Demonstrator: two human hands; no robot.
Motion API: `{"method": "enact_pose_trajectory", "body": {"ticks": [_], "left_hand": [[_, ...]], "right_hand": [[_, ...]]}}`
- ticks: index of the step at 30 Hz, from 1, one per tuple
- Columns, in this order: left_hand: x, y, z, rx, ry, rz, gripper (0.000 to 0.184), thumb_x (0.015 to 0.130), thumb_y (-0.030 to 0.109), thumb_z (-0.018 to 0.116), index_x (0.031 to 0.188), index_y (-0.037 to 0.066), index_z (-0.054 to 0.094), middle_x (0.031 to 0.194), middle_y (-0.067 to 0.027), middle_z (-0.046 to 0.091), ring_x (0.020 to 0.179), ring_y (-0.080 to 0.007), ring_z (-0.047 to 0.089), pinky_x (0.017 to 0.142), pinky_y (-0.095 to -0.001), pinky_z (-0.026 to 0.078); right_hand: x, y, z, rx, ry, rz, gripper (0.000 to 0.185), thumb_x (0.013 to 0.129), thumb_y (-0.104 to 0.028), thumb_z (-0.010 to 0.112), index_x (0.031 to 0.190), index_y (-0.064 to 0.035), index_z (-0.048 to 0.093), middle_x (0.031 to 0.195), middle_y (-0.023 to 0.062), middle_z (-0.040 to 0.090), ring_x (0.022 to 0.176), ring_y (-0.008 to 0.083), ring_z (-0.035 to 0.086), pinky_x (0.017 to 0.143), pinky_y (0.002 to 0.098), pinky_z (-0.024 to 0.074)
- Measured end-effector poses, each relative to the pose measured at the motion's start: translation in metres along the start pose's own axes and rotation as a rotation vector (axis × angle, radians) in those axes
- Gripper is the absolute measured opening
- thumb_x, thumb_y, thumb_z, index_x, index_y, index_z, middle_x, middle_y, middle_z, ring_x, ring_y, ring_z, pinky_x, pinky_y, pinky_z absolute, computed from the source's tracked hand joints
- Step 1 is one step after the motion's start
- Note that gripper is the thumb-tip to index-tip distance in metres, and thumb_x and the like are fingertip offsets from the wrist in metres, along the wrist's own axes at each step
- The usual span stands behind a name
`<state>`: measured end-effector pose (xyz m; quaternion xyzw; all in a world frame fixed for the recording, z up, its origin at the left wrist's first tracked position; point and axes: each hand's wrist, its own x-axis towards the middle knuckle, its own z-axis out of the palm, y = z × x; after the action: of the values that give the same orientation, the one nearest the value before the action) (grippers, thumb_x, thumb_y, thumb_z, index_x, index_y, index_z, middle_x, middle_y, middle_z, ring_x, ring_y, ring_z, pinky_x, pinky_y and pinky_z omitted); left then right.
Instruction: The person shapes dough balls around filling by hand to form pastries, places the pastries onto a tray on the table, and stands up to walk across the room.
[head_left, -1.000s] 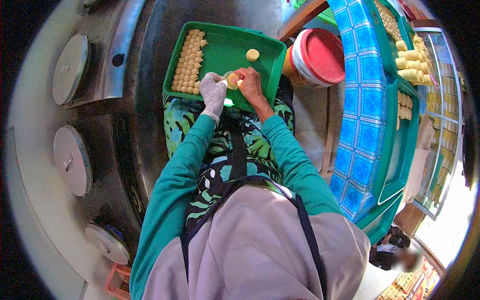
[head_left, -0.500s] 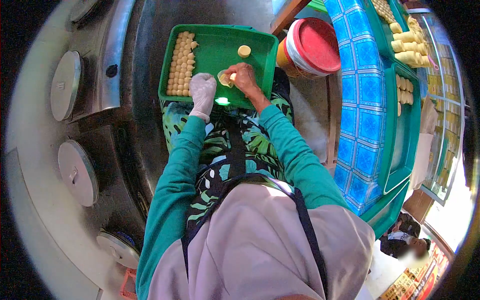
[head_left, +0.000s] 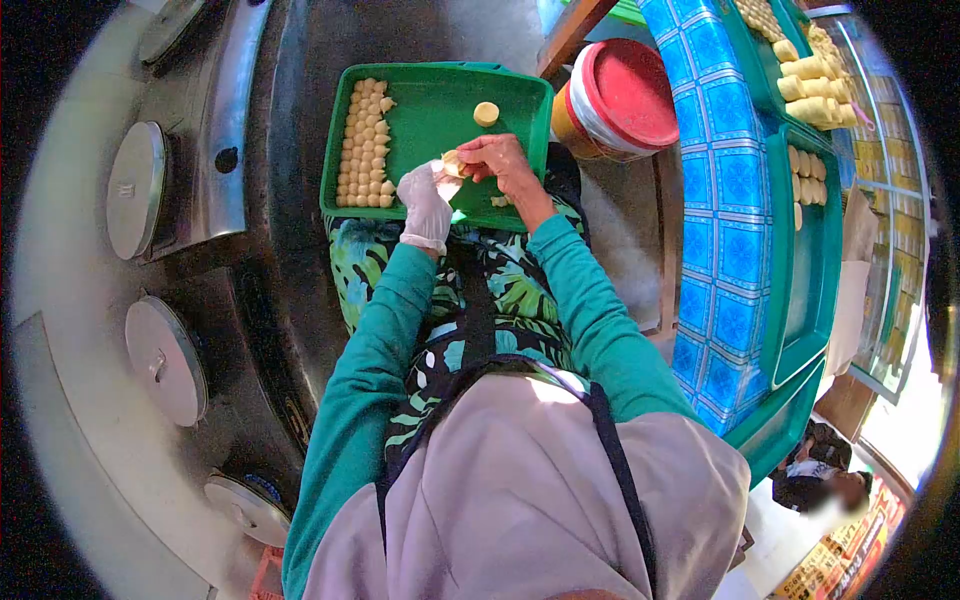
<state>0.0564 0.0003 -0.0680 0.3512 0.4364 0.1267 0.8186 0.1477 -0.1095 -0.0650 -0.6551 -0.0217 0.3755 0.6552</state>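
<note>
The hands are working over the green tray [head_left: 430, 110], which is resting across the person's lap, and the main change is that they are now meeting over one piece. Half a second ago the gloved left hand [head_left: 424, 198] was staying apart as a closed fist near the tray's left part; now it is sitting close against the bare right hand [head_left: 505, 165], above the tray's near half. The right hand's thumb and fingers are pinching a pale dough piece [head_left: 452, 162], which they are holding between the two hands, above the tray's floor. The left fingers are curling toward that same piece, but bright light is washing out the glove, so I cannot tell whether they are gripping it. That suggests attention is going to this single piece, while the rows of dough balls [head_left: 362, 145] are standing untouched along the tray's left side, apparently in the same arrangement as before. A round dough piece [head_left: 486, 113] is likewise keeping its place toward the tray's far right. A small dough scrap [head_left: 500, 201] is now showing near the tray's near edge, beside the right wrist; whether it is newly dropped there or merely coming out from behind the arm, I cannot tell.
</note>
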Motion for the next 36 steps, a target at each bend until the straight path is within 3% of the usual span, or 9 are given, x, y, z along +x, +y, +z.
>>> {"method": "enact_pose_trajectory", "body": {"ticks": [3, 12, 15, 18, 23, 28, 31, 34, 36], "left_hand": [[0.016, -0.007, -0.014, -0.224, -0.129, -0.117, 0.026, 0.084, -0.001, 0.044, 0.103, -0.007, 0.062, 0.095, -0.0176, 0.065, 0.076, -0.0253, 0.066, 0.065, -0.0339, 0.057], [-0.041, 0.046, -0.001, -0.081, -0.437, -0.078, 0.032, 0.082, -0.001, 0.062, 0.113, -0.005, 0.059, 0.106, -0.0131, 0.065, 0.089, -0.0205, 0.066, 0.074, -0.0278, 0.054], [-0.049, 0.046, 0.004, -0.068, -0.464, -0.047, 0.034, 0.081, -0.001, 0.065, 0.113, -0.004, 0.059, 0.104, -0.0134, 0.065, 0.087, -0.0195, 0.066, 0.072, -0.0278, 0.055], [-0.043, 0.037, -0.001, -0.015, -0.349, 0.051, 0.034, 0.079, 0.0, 0.067, 0.112, -0.003, 0.06, 0.1, -0.0124, 0.066, 0.084, -0.0187, 0.066, 0.069, -0.0281, 0.055], [-0.047, 0.027, -0.001, -0.044, -0.249, 0.002, 0.021, 0.086, 0.007, 0.061, 0.104, -0.002, 0.063, 0.098, -0.0105, 0.067, 0.084, -0.017, 0.064, 0.072, -0.0286, 0.053], [-0.042, 0.018, -0.01, 0.008, -0.357, 0.04, 0.026, 0.086, 0.01, 0.063, 0.109, -0.001, 0.059, 0.105, -0.0121, 0.065, 0.086, -0.02, 0.064, 0.072, -0.0302, 0.052], [-0.058, 0.035, -0.003, -0.05, -0.359, -0.037, 0.029, 0.086, 0.01, 0.062, 0.112, -0.001, 0.056, 0.107, -0.0134, 0.064, 0.089, -0.022, 0.064, 0.074, -0.0311, 0.053], [-0.081, 0.052, 0.007, -0.122, -0.535, -0.166, 0.028, 0.087, 0.005, 0.059, 0.113, -0.006, 0.055, 0.1, -0.0144, 0.063, 0.085, -0.0207, 0.064, 0.069, -0.0301, 0.055], [-0.085, 0.049, 0.009, -0.087, -0.588, -0.186, 0.03, 0.088, 0.008, 0.059, 0.116, -0.004, 0.055, 0.102, -0.0132, 0.064, 0.085, -0.0203, 0.065, 0.071, -0.0297, 0.055]], "right_hand": [[-0.007, -0.001, 0.004, 0.121, 0.008, 0.108, 0.015, 0.078, -0.009, 0.072, 0.089, 0.001, 0.069, 0.075, 0.0073, 0.068, 0.055, 0.0126, 0.06, 0.047, 0.025, 0.048], [-0.055, -0.018, 0.009, 0.012, 0.199, -0.164, 0.024, 0.086, -0.022, 0.068, 0.09, 0.0011, 0.068, 0.074, 0.0036, 0.065, 0.063, 0.01, 0.059, 0.052, 0.0231, 0.0425], [-0.052, -0.008, 0.011, 0.439, 0.008, -0.018, 0.021, 0.085, -0.02, 0.07, 0.09, 0.0005, 0.068, 0.074, 0.0025, 0.065, 0.061, 0.0102, 0.057, 0.053, 0.0226, 0.0419], [-0.053, -0.004, 0.021, 0.293, 0.157, -0.154, 0.027, 0.081, -0.026, 0.072, 0.084, 0.0003, 0.069, 0.073, 0.0038, 0.066, 0.06, 0.0108, 0.057, 0.053, 0.0272, 0.0435], [-0.069, -0.007, 0.035, -0.936, 0.341, -0.971, 0.015, 0.072, -0.002, 0.061, 0.087, 0.0006, 0.063, 0.079, 0.0115, 0.059, 0.073, 0.0284, 0.057, 0.066, 0.0414, 0.047], [-0.111, -0.03, 0.041, -1.197, 0.314, -0.829, 0.031, 0.068, 0.005, 0.056, 0.097, 0.0025, 0.064, 0.093, 0.0149, 0.058, 0.088, 0.0332, 0.056, 0.076, 0.0417, 0.047], [-0.124, -0.044, 0.024, -1.013, 0.438, -1.017, 0.032, 0.072, 0.005, 0.056, 0.102, -0.0014, 0.065, 0.094, 0.0129, 0.059, 0.09, 0.0303, 0.056, 0.077, 0.0385, 0.0485], [-0.125, -0.037, 0.012, -0.145, 0.341, -0.482, 0.022, 0.082, -0.006, 0.067, 0.104, -0.0036, 0.07, 0.104, 0.0076, 0.065, 0.092, 0.0138, 0.06, 0.075, 0.0279, 0.0489], [-0.122, -0.028, 0.009, 0.06, 0.238, -0.375, 0.022, 0.082, -0.007, 0.068, 0.103, -0.0032, 0.07, 0.102, 0.0062, 0.067, 0.089, 0.0129, 0.061, 0.075, 0.0268, 0.0483]]}}
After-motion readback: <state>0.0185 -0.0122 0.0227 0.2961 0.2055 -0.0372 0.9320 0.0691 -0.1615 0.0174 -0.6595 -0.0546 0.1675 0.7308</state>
